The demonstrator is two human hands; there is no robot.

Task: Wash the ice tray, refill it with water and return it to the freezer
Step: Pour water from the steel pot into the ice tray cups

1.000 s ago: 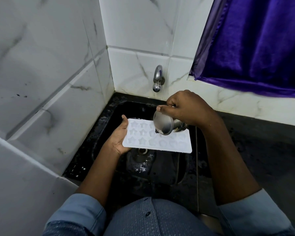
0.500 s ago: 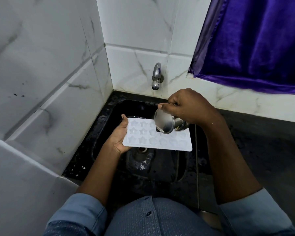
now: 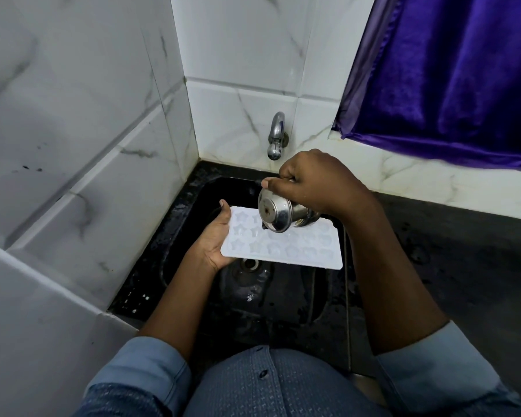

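Head view: your left hand [image 3: 214,239] grips the ice tray [image 3: 286,251] by one end above the sink [image 3: 193,206]. Right hand [image 3: 316,182] fingers [image 3: 292,171] wrap the steel cup [image 3: 275,213]; its mouth is hidden, and it is tipped steeper than earlier.

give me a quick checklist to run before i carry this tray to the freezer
1. Grip: the left hand holds the ice tray by its left end: ok.
2. Right end supported: not ok, it hangs free over the sink.
3. Tray level: ok, roughly flat.
4. Cup clear of tray: not ok, the right hand holds the steel cup tipped over the far rows.
5. All cells filled: cannot tell, the water does not show.
6. The tap off: ok, no stream visible.
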